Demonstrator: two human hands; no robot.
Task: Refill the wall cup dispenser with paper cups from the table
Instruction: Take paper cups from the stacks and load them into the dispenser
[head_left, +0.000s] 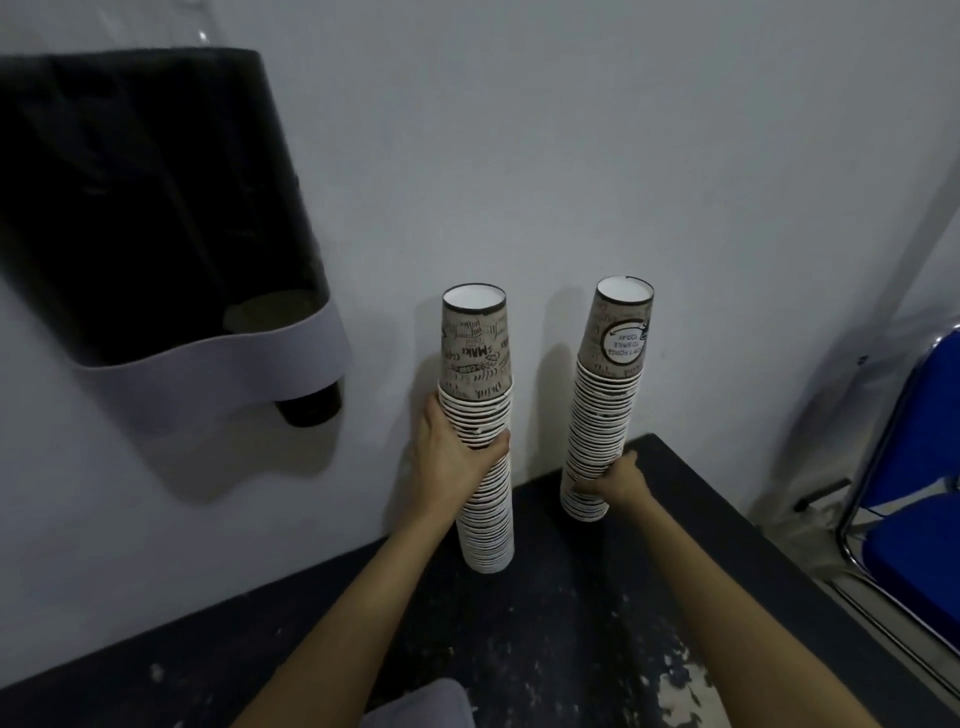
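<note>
Two tall stacks of upside-down printed paper cups stand on the black table (691, 545) against the white wall. My left hand (452, 452) grips the left stack (480, 374) around its middle. My right hand (618, 480) grips the right stack (608, 395) near its lower part. The wall cup dispenser (156, 208), with a dark tinted cover and a grey base, hangs at the upper left. One cup shows inside it, and a dark cup bottom (311, 408) pokes out underneath.
A blue folding chair (914, 493) with a chrome frame stands to the right of the table. The table top is scuffed, with paint flaking near the front. A grey cloth edge (415, 706) shows at the bottom centre.
</note>
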